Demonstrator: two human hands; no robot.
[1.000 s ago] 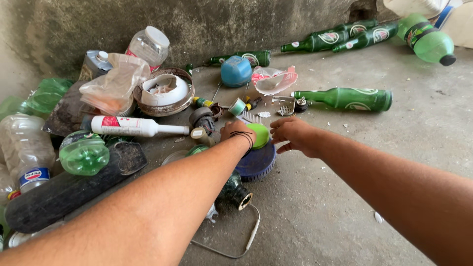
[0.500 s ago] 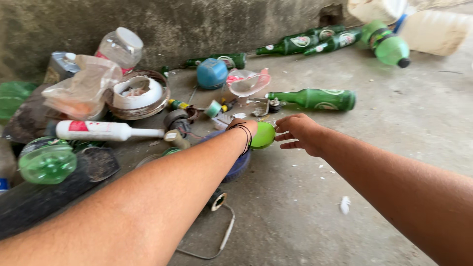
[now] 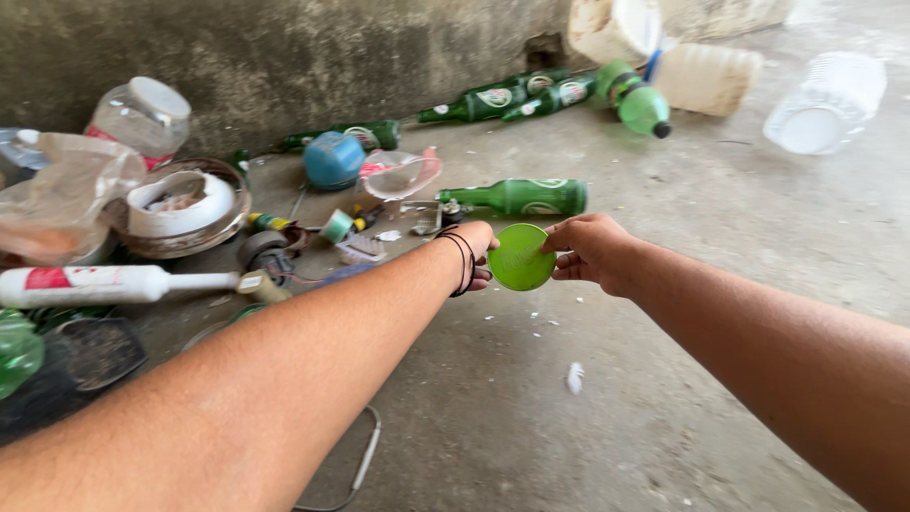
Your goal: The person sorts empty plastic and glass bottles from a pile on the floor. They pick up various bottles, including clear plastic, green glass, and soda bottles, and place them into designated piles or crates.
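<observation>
A round flat green lid (image 3: 521,257) is held up between both hands above the concrete floor. My left hand (image 3: 477,252), with a black band on its wrist, grips the lid's left edge. My right hand (image 3: 593,252) pinches its right edge with fingertips. Just beyond the lid lies a green glass bottle (image 3: 519,197) on its side.
Litter is heaped at left by the wall: a white tube (image 3: 114,284), a metal bowl (image 3: 180,210), a blue ball-like container (image 3: 334,159), a clear jar (image 3: 142,116), plastic bags. More green bottles (image 3: 502,97), a green plastic bottle (image 3: 637,101) and white tubs (image 3: 823,104) lie farther back.
The view has swung right and the litter pile has shifted left. Both hands have lifted the green lid away from the pile, and its flat face now shows.
</observation>
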